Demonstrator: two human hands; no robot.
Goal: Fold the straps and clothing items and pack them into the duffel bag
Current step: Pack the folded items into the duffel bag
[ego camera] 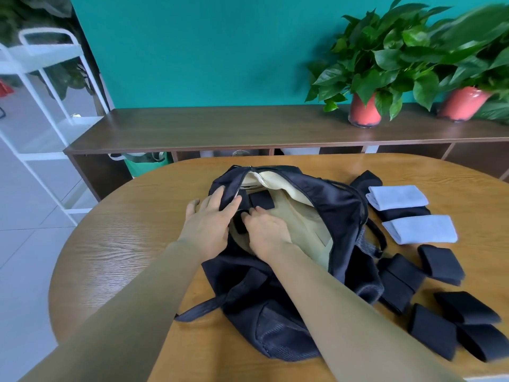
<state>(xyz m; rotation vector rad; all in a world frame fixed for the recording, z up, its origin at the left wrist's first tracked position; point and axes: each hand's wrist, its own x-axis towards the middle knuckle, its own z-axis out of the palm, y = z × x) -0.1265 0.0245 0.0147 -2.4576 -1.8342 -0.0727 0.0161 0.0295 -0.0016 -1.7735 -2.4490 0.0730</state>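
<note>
A black duffel bag lies unzipped on the wooden table, its beige lining showing. My left hand grips the bag's left flap and holds the opening apart. Inside the opening, my right hand pinches a folded black strap against the lining. Another folded black strap lies deeper in the bag. To the right of the bag sit two folded light-blue cloths and several folded black straps.
A dark folded item lies between the two blue cloths. Behind the table runs a low dark wooden shelf with two potted plants. A white metal cart stands at the left.
</note>
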